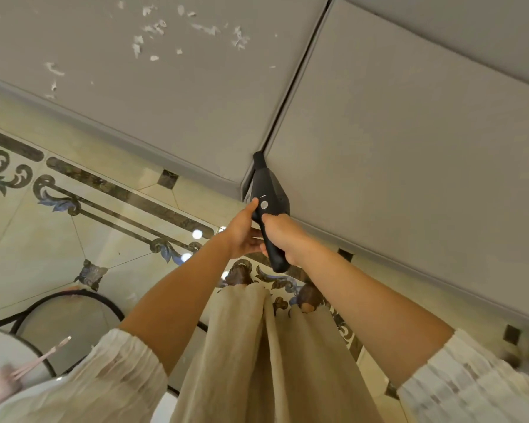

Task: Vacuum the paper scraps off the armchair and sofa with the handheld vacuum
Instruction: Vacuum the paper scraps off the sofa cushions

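Note:
A black handheld vacuum [268, 187] points up at the front edge of the grey sofa, its nozzle near the seam between two seat cushions. My right hand [283, 238] grips its handle from the right. My left hand [243, 235] holds the body from the left, thumb lying beside the round power button. Several white paper scraps [153, 29] lie scattered on the left seat cushion [129, 96], far up and left of the nozzle. The right cushion [409, 154] shows no scraps.
Patterned beige floor tiles [74, 227] run below the sofa. A round table with a black rim [74, 319] stands at lower left, with a white surface and pink cable [40, 358] beside it. My beige skirt [257, 346] hangs in the lower middle.

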{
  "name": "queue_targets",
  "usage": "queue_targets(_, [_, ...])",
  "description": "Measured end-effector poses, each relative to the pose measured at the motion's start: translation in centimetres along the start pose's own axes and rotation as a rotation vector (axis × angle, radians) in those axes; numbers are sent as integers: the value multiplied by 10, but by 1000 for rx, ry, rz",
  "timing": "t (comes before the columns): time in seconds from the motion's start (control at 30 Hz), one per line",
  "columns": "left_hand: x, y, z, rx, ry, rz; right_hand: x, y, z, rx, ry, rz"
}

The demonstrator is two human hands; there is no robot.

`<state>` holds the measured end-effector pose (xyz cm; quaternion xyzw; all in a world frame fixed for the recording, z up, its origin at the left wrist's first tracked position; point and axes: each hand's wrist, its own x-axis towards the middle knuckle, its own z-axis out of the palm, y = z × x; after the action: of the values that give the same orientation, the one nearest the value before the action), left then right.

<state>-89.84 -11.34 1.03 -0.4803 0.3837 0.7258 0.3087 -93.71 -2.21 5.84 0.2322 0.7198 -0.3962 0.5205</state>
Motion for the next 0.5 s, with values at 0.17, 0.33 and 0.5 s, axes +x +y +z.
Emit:
queue_targets(0.17, [1, 17, -11, 68, -27, 9, -1, -15, 13, 46, 65, -25])
queue_targets(0.33, [10, -4, -10, 264, 22, 77, 8, 39, 18, 44, 209, -109])
queue_targets(0.5, [16, -10, -5, 259, 47, 135, 19, 51, 10, 94, 181, -113])
